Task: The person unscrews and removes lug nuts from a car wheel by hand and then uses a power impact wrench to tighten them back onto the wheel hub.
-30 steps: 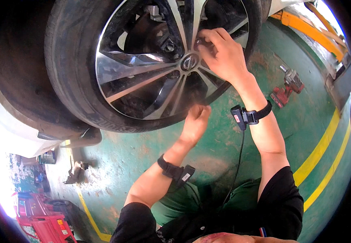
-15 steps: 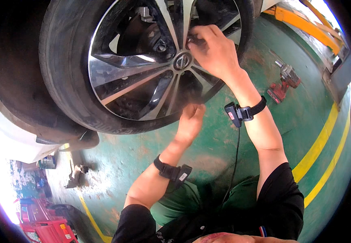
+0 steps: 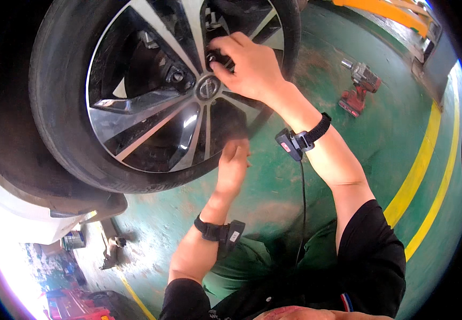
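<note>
A car wheel (image 3: pixel 159 114) with black and silver spokes fills the upper left, its tire (image 3: pixel 54 106) around it. My right hand (image 3: pixel 249 69) reaches to the bolt recess just above the centre cap (image 3: pixel 208 88). Its thumb and fingers are closed in a pinch there; a small dark thing shows at the tips, too unclear to name. In front of the lower right rim, my left hand (image 3: pixel 234 168) is curled closed and slightly blurred. Whatever it may hold is hidden. An open bolt hole (image 3: pixel 176 76) shows left of the cap.
A red and grey cordless impact wrench (image 3: pixel 361 85) lies on the green floor to the right. Beyond it are an orange lift arm (image 3: pixel 385 13) and yellow floor lines (image 3: pixel 417 176). Pale bodywork (image 3: pixel 22 213) is at left; red equipment (image 3: pixel 73 305) stands lower left.
The view has shifted, so the wheel and floor things appear farther left. My right hand stays at the bolt recess by the cap, and my left stays low by the rim, still curled.
</note>
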Demonstrator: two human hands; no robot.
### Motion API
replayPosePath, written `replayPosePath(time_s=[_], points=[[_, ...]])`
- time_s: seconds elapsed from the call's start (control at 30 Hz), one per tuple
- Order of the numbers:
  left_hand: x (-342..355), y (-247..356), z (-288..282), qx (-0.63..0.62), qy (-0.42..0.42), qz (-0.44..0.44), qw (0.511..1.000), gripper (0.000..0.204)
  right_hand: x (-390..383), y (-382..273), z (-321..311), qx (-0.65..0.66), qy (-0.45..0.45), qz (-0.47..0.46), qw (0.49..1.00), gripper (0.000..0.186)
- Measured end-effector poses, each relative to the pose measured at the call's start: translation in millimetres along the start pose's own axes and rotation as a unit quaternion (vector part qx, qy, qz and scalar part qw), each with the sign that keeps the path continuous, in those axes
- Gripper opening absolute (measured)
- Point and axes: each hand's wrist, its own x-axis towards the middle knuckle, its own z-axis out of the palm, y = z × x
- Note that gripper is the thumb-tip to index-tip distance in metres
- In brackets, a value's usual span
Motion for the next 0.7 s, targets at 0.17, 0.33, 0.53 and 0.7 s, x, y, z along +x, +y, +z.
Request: replayPosePath(time_s=[0.17, 0.33, 0.53, 0.7], points=[[2.4, 0.1, -0.8, -0.006, -0.002, -0.014, 1.0, 0.032, -5.4, 1.7, -5.4, -0.068, -0.053, 0.01, 0.996, 0.02], [2.5, 4.1, -0.9, -0.015, 0.008, -0.024, 1.0, 0.031, -0.3, 1.4, -1.1, -0.027, -0.03, -0.034, 0.999, 0.022], [2.2, 4.9, -4.3, -0.006, 0.013, -0.026, 1.0, 0.031, 0.5, 1.1, -1.0, -0.005, -0.015, -0.013, 1.0, 0.02], [5.0, 3.8, -4.1, -0.017, 0.013, -0.021, 1.0, 0.031, -0.1, -1.2, -1.6, -0.069, -0.038, 0.014, 0.997, 0.023]])
